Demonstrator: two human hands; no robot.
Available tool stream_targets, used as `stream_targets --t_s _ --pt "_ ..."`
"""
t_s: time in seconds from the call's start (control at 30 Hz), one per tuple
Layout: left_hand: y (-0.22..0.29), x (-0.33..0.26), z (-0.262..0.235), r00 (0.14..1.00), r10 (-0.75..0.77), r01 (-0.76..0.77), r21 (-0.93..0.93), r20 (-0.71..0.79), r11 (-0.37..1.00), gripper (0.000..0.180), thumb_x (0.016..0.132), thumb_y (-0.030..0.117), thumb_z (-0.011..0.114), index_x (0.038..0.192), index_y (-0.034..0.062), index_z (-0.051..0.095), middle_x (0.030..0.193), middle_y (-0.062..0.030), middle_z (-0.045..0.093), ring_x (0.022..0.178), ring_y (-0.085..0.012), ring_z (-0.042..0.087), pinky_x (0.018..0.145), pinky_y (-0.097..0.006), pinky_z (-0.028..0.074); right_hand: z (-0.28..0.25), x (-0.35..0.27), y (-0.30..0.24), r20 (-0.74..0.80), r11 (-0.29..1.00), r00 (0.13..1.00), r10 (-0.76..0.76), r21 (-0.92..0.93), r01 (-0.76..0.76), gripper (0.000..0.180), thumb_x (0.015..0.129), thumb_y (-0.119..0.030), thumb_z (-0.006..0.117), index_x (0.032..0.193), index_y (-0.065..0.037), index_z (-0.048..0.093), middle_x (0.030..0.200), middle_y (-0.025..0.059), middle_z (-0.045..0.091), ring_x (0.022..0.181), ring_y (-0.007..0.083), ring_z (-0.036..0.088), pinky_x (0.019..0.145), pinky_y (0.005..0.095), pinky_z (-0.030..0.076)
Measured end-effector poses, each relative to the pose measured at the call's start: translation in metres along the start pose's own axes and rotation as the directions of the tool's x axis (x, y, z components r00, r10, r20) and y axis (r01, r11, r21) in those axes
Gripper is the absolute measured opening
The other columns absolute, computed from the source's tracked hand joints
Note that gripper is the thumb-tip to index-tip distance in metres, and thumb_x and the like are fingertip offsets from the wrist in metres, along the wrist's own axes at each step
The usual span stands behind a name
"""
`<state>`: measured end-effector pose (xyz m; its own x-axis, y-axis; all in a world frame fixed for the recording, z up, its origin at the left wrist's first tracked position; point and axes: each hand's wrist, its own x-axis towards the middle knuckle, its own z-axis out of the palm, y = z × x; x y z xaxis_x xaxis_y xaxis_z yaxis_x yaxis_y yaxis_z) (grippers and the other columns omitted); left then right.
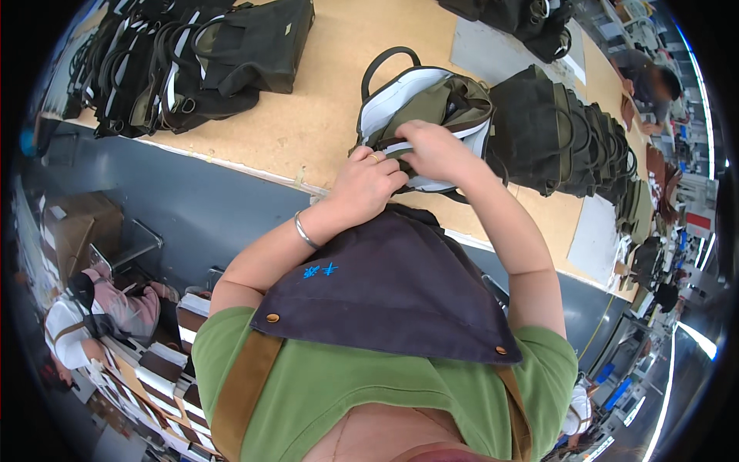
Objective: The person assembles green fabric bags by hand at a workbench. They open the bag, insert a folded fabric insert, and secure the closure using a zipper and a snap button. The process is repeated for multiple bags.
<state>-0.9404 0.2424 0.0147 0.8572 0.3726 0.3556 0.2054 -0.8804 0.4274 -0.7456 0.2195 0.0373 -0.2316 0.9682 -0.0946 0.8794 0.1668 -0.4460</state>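
Observation:
A dark handbag [377, 115] with a white and olive lining stands open at the near edge of the table, one black handle raised at its far side. My left hand [366, 183] is closed at the bag's near left rim, its fingers curled over the edge. Inside the opening, my right hand [437, 152] pinches the olive lining [431, 108] near a dark zipper strip. Both hands are close together, fingertips partly hidden by the bag and by each other.
Stacked dark bags [185, 61] lie at the table's far left. More dark bags [570, 138] stand in a row just right of the open one, and others [516, 23] at the far side. A person [647, 81] sits beyond the wooden tabletop [323, 100] at right.

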Motion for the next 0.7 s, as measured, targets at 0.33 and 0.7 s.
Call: stream_targets --t_s 0.33,0.7 --pt "0.001 -0.005 0.007 0.988 -0.024 0.013 -0.072 -0.150 0.997 0.008 0.076 0.013 0.069 0.084 0.0143 0.067 0.079 0.0019 0.059 0.081 -0.0165 0.056 0.081 -0.031 0.039 -0.005 0.037 0.006 0.460 0.948 0.868 0.188 0.147 -0.283 0.031 0.077 -0.013 0.069 0.105 -0.001 0.064 0.091 0.0147 0.069 0.069 0.0245 0.068 0.065 0.0332 0.052" --pt "0.000 0.055 -0.054 0.971 -0.067 -0.010 -0.319 -0.229 0.948 0.013 0.078 0.013 0.073 0.090 0.0135 0.069 0.076 0.0024 0.059 0.076 -0.0175 0.054 0.080 -0.033 0.035 -0.111 -0.015 0.002 0.172 0.804 0.951 0.258 0.507 -0.310 0.016 0.092 -0.015 0.059 0.099 0.000 0.056 0.078 0.0065 0.061 0.074 0.0131 0.061 0.065 0.0290 0.048"
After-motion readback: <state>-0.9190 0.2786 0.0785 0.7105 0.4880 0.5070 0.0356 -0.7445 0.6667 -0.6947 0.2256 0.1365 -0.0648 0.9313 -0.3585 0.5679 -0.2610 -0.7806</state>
